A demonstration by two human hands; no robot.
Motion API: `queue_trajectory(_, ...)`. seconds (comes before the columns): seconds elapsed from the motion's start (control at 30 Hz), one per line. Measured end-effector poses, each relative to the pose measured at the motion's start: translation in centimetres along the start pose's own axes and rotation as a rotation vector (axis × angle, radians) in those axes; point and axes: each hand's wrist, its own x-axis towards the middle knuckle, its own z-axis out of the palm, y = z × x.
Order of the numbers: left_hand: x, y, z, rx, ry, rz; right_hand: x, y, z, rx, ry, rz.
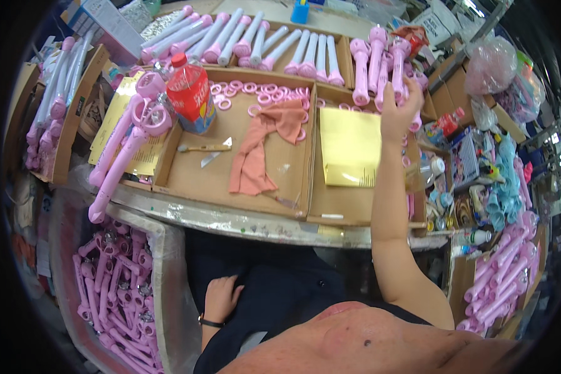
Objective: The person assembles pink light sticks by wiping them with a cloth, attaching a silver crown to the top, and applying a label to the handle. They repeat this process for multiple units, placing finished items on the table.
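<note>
My right hand [403,113] reaches to the far right of the bench, among upright pink plastic wand handles [376,59]. Thumb and fingers close about the lower end of one pink wand handle [398,70]; part of the grip is hidden. On dark cloth at my lap lies my left hand [221,300], thumb apart and nothing in it. Below my right hand, a yellow paper sheet [350,146] covers part of a cardboard tray. Small pink rings [269,93] are scattered in the tray to the left.
A red-labelled bottle [191,93], a salmon cloth [255,149] and a brush [202,148] occupy the left tray. Two pink wands [121,159] overhang the bench edge. White-and-pink sticks [230,40] line the back. Pink handles fill a bin [115,287] at lower left and a box [502,274] at right.
</note>
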Motion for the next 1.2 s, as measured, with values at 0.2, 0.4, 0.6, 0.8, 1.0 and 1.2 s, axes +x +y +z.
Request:
queue_trajectory(0.2,2.5,1.3,-1.0,-0.101,-0.055,0.156,-1.9,-3.6,-12.6,-0.527,-0.044,-0.104)
queue_trajectory(0.4,6.8,5.2,-2.0,-0.217,0.095,0.517,-7.3,1.2,-15.7,-0.23,-0.1,0.5)
queue_trajectory(0.6,5.6,5.8,-1.4,-0.221,0.116,0.522,-7.3,-2.5,-15.4,-0.031,-0.385,0.526)
queue_trajectory(0.8,2.9,4.4,0.2,-0.144,0.057,0.459,-8.9,-8.5,-10.5,0.307,-0.66,0.557)
queue_trajectory(1.0,2.5,4.0,0.0,-0.116,0.108,0.405,-13.0,-8.6,-7.3,0.292,-0.589,0.577)
queue_trajectory(1.2,3.5,4.3,0.3,-0.116,0.087,0.442,-14.1,-8.9,-6.7,0.25,-0.527,0.555)
